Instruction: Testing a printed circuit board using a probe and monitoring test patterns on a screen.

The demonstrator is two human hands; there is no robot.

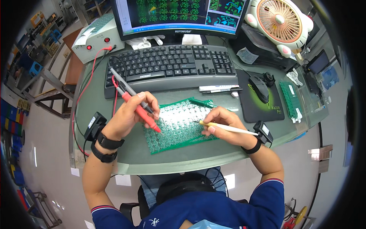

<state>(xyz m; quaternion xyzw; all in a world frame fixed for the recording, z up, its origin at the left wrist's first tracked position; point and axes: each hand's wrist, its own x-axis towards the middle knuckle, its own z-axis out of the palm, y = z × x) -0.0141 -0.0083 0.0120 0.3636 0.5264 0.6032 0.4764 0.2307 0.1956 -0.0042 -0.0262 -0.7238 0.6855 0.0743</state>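
My left hand (pixel 126 117) is closed around a pair of test probes. The red test probe (pixel 144 114) points down at the green circuit board panel (pixel 162 142), its tip over the left part; whether it touches I cannot tell. The black and grey test probe (pixel 122 81) crosses behind it, tip near the panel's upper left. In my right hand (pixel 225 121) is a slim brush-like tool (pixel 238 129) with a white handle, yellow front and dark tip, held over the panel's right side. Rows of round boards fill the panel, partly washed out by glare. A green strip (pixel 201 102) lies at its top edge.
A keyboard (pixel 171 65) spans the desk behind the panel, below a monitor (pixel 179 17). Pens (pixel 219 88) lie between. To the right are a mouse (pixel 259 89), green boards (pixel 290 100) and a fan (pixel 280 21). Left stands a metal box (pixel 97 42) with probe leads.
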